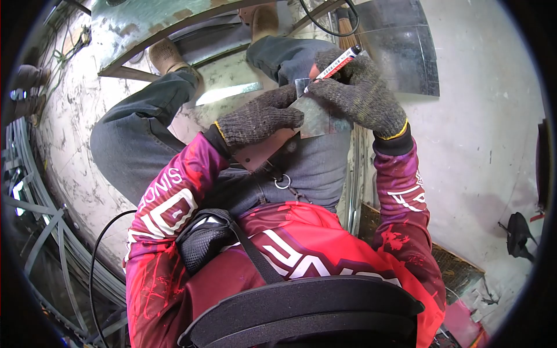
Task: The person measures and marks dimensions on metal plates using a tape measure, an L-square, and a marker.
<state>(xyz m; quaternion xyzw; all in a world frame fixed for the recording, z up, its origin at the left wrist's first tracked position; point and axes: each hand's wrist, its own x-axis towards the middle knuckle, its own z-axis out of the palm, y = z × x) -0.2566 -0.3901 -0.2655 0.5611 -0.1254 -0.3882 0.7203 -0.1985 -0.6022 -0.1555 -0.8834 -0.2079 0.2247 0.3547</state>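
Note:
A grey knit glove with a yellow cuff edge covers each hand. My right hand (362,95) is closed around a white and red marker (339,62), whose tip points down and left at a sheet metal piece (322,119). My left hand (261,119) pinches the left edge of that piece, over my lap. A small metal tab (301,87) stands up between the two hands. Below my left hand, a brownish flat piece with a small hole (264,152) lies against my thigh.
A metal-topped table (133,29) stands ahead at the left. Past my right hand lies a large dark metal sheet (400,46), beside a broom (346,32). Metal strips (43,232) are piled at the left. A black sandal (518,236) lies on the floor at the right.

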